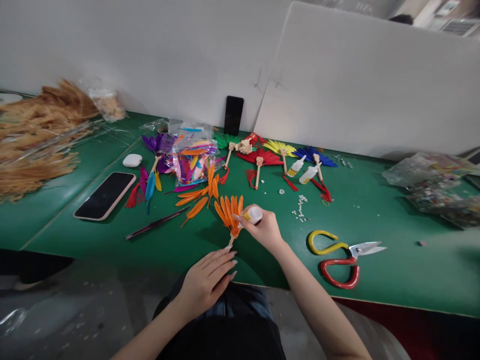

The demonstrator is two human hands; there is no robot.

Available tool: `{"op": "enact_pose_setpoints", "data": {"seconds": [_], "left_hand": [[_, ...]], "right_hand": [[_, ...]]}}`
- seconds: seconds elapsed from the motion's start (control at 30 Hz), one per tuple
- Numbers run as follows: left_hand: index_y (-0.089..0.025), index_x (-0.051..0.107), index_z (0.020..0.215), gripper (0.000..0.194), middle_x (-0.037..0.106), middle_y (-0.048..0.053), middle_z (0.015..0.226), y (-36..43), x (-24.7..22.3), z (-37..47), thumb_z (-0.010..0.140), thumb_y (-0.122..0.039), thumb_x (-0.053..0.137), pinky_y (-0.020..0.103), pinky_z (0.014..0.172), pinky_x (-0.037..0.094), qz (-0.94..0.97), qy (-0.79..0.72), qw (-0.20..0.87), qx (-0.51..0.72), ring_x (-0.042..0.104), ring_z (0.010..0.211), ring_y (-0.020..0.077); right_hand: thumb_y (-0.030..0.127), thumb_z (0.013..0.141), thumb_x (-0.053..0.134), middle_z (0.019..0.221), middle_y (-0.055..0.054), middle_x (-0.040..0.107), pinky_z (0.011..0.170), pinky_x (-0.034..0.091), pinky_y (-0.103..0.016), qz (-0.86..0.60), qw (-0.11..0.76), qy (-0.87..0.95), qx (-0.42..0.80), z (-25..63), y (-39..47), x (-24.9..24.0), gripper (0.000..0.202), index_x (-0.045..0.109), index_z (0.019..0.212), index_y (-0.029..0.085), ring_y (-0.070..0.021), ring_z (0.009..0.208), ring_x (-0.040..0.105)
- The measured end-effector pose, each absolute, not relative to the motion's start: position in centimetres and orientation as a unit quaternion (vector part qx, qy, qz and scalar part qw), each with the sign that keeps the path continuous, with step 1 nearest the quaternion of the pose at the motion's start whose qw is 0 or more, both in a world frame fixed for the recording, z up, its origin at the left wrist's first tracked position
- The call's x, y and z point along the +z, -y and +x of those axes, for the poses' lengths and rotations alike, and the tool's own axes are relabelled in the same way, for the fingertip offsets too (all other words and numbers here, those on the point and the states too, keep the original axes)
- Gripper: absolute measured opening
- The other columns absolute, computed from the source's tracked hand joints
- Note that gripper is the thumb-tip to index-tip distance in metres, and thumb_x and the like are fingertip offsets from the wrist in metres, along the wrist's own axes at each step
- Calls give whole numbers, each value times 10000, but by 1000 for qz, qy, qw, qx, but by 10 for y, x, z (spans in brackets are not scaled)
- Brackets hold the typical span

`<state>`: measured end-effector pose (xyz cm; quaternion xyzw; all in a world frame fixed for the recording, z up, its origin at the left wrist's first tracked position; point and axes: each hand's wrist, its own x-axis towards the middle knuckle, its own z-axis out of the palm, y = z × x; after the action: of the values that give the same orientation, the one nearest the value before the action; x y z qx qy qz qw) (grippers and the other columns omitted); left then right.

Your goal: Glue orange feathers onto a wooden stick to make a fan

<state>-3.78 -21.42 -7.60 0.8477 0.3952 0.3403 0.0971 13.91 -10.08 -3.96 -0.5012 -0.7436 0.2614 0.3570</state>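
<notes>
**Glue bottle in your right hand, over the orange feather fan**

Your right hand (263,231) is closed around a small white bottle (253,215) with a yellow label, tipped so that its base faces up and its nozzle end is down by the feathers. The orange feather fan (229,212) lies in front of you near the front edge of the green table (270,260), feathers pointing away from you and its pale stick toward you. Your left hand (210,280) is palm down with its fingers fairly straight, the fingertips at the lower end of that stick; you cannot tell from this view whether they pinch it.

Just beyond the fan are loose orange feathers (196,208), with a clear bag of colored feathers (193,162) behind them. Farther back you have finished-looking fans in green, red (259,158), yellow (280,148) and blue (317,157), with two more bottles (303,171) by the blue one. Small white beads (300,206) are scattered to the right of your right hand, and the scissors (354,250), with one yellow and one red handle, lie farther right, blades parted slightly. On your left are a dark slim tool (157,223) and a phone (105,195) lying flat.
</notes>
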Motion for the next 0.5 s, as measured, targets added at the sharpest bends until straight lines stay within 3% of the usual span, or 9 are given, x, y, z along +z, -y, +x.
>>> {"op": "enact_pose_setpoints", "data": {"seconds": [0.5], "left_hand": [[-152,588,1141,297,641,94,1182,214,-79,-38,867,-95,492,364,966,481,849,-392,93,342,531,1193,218]], "right_hand": [[482,750,652,565,-7,636,458,412,-202,-479,359,747,289,137,105,-40,307,615,701,181,-121,484,563]]}}
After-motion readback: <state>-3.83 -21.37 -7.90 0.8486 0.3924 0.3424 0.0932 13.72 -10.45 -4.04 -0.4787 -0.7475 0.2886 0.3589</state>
